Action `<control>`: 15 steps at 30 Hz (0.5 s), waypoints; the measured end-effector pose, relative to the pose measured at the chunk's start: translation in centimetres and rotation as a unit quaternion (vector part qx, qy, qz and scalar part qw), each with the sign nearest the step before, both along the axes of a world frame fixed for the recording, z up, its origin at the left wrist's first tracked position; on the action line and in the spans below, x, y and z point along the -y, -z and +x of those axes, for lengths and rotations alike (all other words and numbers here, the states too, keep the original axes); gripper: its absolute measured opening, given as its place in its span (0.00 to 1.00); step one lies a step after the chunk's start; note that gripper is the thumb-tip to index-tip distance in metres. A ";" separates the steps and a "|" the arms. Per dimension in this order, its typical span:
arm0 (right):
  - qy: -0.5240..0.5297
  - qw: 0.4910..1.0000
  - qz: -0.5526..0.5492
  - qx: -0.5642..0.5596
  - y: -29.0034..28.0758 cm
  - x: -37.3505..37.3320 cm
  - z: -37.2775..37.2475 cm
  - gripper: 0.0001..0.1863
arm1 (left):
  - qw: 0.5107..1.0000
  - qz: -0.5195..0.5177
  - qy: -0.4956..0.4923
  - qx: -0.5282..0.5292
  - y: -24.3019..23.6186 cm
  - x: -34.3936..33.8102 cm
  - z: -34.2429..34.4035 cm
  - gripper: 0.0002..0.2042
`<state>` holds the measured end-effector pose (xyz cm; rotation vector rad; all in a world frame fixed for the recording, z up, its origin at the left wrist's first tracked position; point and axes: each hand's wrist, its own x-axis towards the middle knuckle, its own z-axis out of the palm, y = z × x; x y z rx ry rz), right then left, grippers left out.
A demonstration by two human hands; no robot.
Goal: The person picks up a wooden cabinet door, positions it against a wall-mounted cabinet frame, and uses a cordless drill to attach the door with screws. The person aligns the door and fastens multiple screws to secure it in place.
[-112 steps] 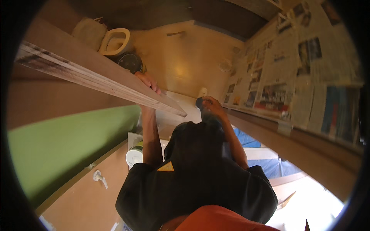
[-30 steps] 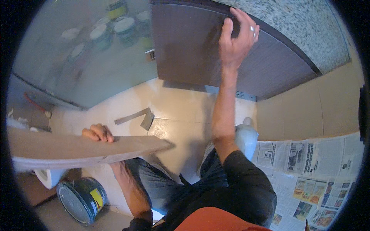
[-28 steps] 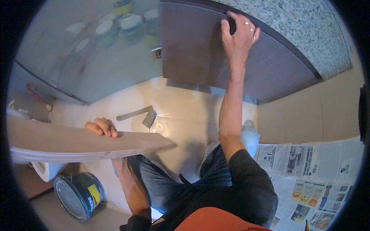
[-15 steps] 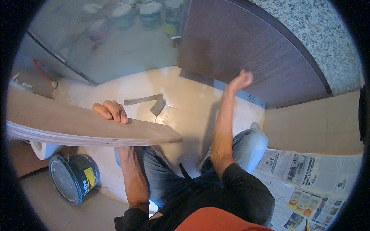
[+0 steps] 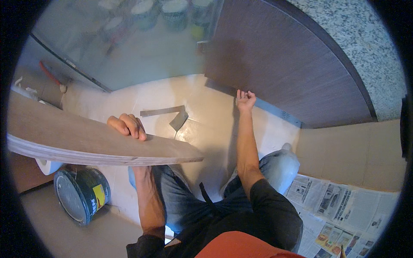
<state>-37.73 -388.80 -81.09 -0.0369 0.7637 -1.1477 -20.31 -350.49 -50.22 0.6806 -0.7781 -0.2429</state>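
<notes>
My left hand point(image 5: 129, 127) is wrapped over the far edge of a thick brown plywood board point(image 5: 77, 133), its fingers lying on the top face and my forearm passing beneath. The layered edge of the board faces me. My right hand point(image 5: 245, 101) is stretched forward, palm turned up, holding nothing, with its fingers apart. Its fingertips are at the lower edge of a dark wood panel point(image 5: 279, 64); whether they touch it I cannot tell. On the pale floor between the hands lie a thin grey-brown strip point(image 5: 161, 111) and a small greyish rectangular piece point(image 5: 178, 121).
A dark lidded bucket point(image 5: 81, 195) stands at the lower left, below the board. Newspaper sheets point(image 5: 340, 206) cover the floor at right. A speckled stone top point(image 5: 352, 43) edges the panel. Several tubs point(image 5: 174, 15) show through hazy glass point(image 5: 146, 56) at the far left.
My right hand has come down and to the left from in front of the dark panel to its lower edge, its fingers opening. My left hand still holds the board.
</notes>
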 end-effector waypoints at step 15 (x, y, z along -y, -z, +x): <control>-0.032 0.992 0.098 -0.067 -6.1 -1.7 -1.6 0.25 | 0.989 0.074 -0.083 -0.093 -1.6 1.4 0.6 0.17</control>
